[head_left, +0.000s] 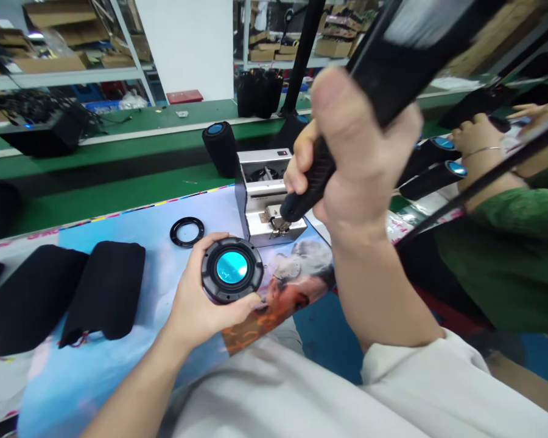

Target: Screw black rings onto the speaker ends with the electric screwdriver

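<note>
My left hand (198, 313) is closed around a round black speaker (254, 274), whose shiny blue centre faces up. Its thumb and fingers press on opposite sides of the rim. Raised at the right, my right hand (360, 152) grips a black electric screwdriver (402, 55), slightly blurred. The tool slants down to the left, and its lower end overlaps the front of a silver screw feeder (251, 225); I cannot tell whether the tip touches it. A loose black ring (174, 233) lies on the printed sheet (158, 222), left of the feeder.
Several black fabric-covered cylinders (107, 292) lie at the left. A black speaker (220, 149) with a blue end stands behind the feeder on the green bench (164, 170). A co-worker's hand (479, 143) and green sleeve (525, 213) are close on the right, by more blue-ended speakers (432, 179).
</note>
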